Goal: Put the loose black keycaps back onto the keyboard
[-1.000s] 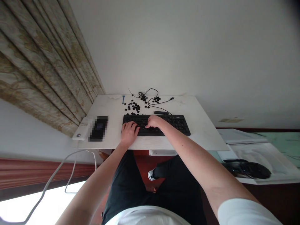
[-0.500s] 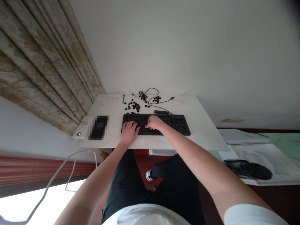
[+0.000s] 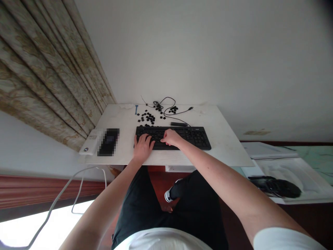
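A black keyboard (image 3: 194, 140) lies lengthwise near the front of the white table. My left hand (image 3: 143, 147) rests on its left part, fingers spread and lying over the keys. Just right of it, my right hand (image 3: 171, 137) is curled closed over the middle, its thumb tip down at the keys. Whatever may be inside those curled fingers is hidden. Behind the keyboard, loose black keycaps (image 3: 150, 118) are scattered, with another small pile of keycaps (image 3: 173, 109) farther right. A dark narrow strip (image 3: 178, 124), perhaps a long key, sits against the back edge.
The keyboard's cable (image 3: 169, 98) coils at the back, its plug (image 3: 190, 108) pointing right. A small blue tool (image 3: 136, 109) lies back left. On the left are a blurred-out dark phone-like object (image 3: 108, 142) and a white box (image 3: 91, 142). Curtains (image 3: 65, 69) hang at the left.
Both hands stay almost where they were on the keyboard. The view has shifted very slightly, and a foot below the table has moved a little to the right.
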`<state>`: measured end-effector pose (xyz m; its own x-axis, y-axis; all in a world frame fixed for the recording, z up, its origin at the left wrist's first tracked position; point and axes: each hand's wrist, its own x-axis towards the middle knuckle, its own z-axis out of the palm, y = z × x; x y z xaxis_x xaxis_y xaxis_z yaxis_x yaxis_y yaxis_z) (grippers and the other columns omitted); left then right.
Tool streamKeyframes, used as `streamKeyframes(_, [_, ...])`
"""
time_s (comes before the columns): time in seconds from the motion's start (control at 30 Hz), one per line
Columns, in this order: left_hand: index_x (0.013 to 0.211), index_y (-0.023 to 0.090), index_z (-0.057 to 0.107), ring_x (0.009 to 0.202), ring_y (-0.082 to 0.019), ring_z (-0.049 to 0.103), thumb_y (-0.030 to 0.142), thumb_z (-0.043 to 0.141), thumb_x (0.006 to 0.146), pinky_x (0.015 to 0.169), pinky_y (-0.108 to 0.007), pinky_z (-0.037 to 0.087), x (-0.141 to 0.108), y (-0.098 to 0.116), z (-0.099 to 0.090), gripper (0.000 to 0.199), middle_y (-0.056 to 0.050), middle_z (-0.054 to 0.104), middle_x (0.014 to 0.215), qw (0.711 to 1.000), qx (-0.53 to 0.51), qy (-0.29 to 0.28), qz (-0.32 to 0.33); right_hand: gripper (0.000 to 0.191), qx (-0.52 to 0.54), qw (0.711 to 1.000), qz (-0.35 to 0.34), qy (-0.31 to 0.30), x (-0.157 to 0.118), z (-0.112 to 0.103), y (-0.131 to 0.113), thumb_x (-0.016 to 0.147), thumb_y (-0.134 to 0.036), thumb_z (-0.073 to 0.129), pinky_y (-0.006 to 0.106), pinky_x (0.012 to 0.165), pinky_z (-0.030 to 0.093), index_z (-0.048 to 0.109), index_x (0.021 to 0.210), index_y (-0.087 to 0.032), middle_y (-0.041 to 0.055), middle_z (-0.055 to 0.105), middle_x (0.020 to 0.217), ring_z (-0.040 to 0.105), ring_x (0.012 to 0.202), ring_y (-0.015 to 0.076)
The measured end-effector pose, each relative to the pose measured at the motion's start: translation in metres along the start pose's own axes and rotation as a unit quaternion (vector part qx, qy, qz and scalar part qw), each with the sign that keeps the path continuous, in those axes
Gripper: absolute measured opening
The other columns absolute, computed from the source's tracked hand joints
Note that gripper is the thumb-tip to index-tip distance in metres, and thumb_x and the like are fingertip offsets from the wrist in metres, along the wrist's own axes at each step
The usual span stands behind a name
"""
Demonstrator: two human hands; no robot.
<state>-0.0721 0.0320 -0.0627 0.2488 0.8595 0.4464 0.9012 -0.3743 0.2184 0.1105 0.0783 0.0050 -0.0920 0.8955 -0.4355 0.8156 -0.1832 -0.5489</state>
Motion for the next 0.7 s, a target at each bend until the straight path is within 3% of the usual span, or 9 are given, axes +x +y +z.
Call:
streamKeyframes(0.2, [0.117, 0.020, 0.064, 0.118, -0.030, 0.058, 0.036, 0.047, 0.098, 0.116, -0.059, 0.024, 0.000, 0.000, 0.001, 0.030, -0.014, 0.065, 0.123, 1.000, -0.007, -0.003, 0.002, 0.012, 0.028, 0.999, 0.008, -0.024, 0.007, -0.001, 0.005, 0.080, -0.021, 0.075, 0.017, 0.042, 0.040, 0.066, 0.078, -0.013, -0.0011, 0.063, 0.052, 0.051, 0.039, 0.0071])
streamKeyframes(0.33, [0.117, 0.020, 0.064, 0.117, -0.030, 0.058, 0.035, 0.047, 0.098, 0.116, -0.059, 0.024, 0.001, -0.002, 0.001, 0.030, -0.014, 0.065, 0.123, 1.000, -0.007, -0.002, 0.006, 0.015, -0.001, 0.998, -0.061, -0.007, 0.005, -0.001, 0.009, 0.080, -0.021, 0.074, 0.018, 0.050, 0.044, 0.071, 0.094, -0.017, -0.0019, 0.065, 0.056, 0.057, 0.047, 0.0092])
streamKeyframes(0.47, [0.116, 0.020, 0.065, 0.116, -0.030, 0.059, 0.036, 0.047, 0.098, 0.115, -0.059, 0.025, 0.002, -0.003, 0.001, 0.030, -0.014, 0.065, 0.121, 1.000, -0.008, -0.003, 0.005, 0.010, -0.018, 0.993, -0.115, 0.032, -0.001, 0.005, 0.018, 0.082, -0.024, 0.071, 0.019, 0.061, 0.047, 0.076, 0.089, -0.019, 0.0004, 0.070, 0.067, 0.064, 0.062, 0.0116])
streamKeyframes(0.7, [0.115, 0.020, 0.065, 0.116, -0.029, 0.059, 0.036, 0.046, 0.099, 0.115, -0.058, 0.026, 0.003, -0.003, 0.001, 0.029, -0.013, 0.066, 0.121, 1.000, -0.008, -0.003, 0.005, 0.006, 0.073, 0.995, -0.056, -0.032, 0.010, 0.003, 0.017, 0.079, -0.017, 0.071, 0.017, 0.048, 0.044, 0.075, 0.084, -0.014, -0.0011, 0.064, 0.055, 0.056, 0.043, 0.0079])
